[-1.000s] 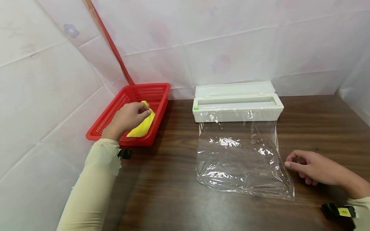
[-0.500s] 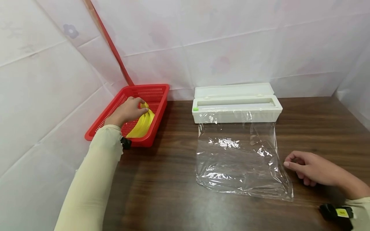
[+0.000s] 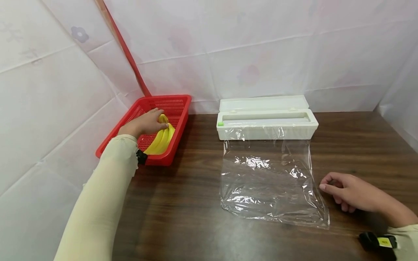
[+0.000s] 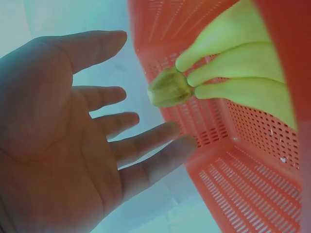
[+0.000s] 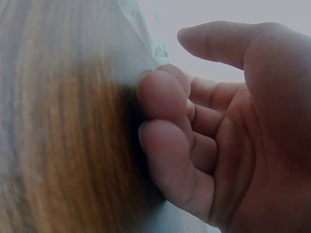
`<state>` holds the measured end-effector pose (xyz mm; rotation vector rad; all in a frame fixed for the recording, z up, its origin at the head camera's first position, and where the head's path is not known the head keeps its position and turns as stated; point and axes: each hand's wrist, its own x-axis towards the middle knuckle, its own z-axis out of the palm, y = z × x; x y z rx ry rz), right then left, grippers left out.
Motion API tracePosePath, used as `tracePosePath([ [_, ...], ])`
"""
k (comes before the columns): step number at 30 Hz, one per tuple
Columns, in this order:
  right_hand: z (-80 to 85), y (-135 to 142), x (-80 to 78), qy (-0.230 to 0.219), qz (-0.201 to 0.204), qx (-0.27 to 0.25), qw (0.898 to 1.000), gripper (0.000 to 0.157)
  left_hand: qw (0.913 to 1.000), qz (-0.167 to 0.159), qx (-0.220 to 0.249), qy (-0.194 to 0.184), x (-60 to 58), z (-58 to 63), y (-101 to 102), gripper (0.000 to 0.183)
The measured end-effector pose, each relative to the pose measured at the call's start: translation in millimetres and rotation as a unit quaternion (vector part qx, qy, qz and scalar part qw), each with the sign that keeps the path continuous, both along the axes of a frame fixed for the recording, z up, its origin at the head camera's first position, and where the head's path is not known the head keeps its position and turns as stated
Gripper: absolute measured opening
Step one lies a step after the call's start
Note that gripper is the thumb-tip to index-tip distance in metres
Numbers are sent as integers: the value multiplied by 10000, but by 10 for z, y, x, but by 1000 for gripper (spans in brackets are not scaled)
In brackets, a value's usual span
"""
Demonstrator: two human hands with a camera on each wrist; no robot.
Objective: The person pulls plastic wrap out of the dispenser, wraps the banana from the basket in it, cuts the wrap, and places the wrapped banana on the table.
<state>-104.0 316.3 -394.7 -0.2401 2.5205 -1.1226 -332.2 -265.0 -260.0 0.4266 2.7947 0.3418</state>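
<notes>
My left hand [image 3: 143, 124] hovers over a bunch of yellow bananas [image 3: 161, 140] lying in a red plastic basket [image 3: 181, 135]. In the left wrist view the left palm and spread fingers face the stem end of the bananas [image 4: 238, 63], with a gap between the fingertips and the fruit. My right hand [image 3: 352, 191] rests on the table, loosely curled and holding nothing, beside the right edge of a sheet of clear plastic wrap [image 3: 261, 188]. The wrap runs out of a white dispenser box [image 3: 267, 132] whose lid stands up behind it.
The dark wood table [image 3: 183, 217] spreads out in front. White patterned sheeting [image 3: 248, 47] hangs at the back and sides. A red strip [image 3: 130, 59] slants up the sheeting from behind the basket. A small green piece [image 3: 221, 124] sits on the dispenser's left end.
My left hand has shifted slightly over the basket and its fingers have straightened, uncovering more of the bananas. The right hand, wrap and dispenser stay about where they were.
</notes>
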Motion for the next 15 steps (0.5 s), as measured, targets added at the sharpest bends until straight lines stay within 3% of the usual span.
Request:
tracePosePath([
  [6,5,7,-13,-19,-22,11,10000,31,9993,133,87,-351,-103,-29,-60,90],
  [11,7,12,-23,-60,-17,-32,10000,32,9977,217,323,-563,-117,-47,-91,93],
  [15,11,14,-32,-94,-34,-24,9999,33,9974,170,332,-620,-109,-55,-106,82],
])
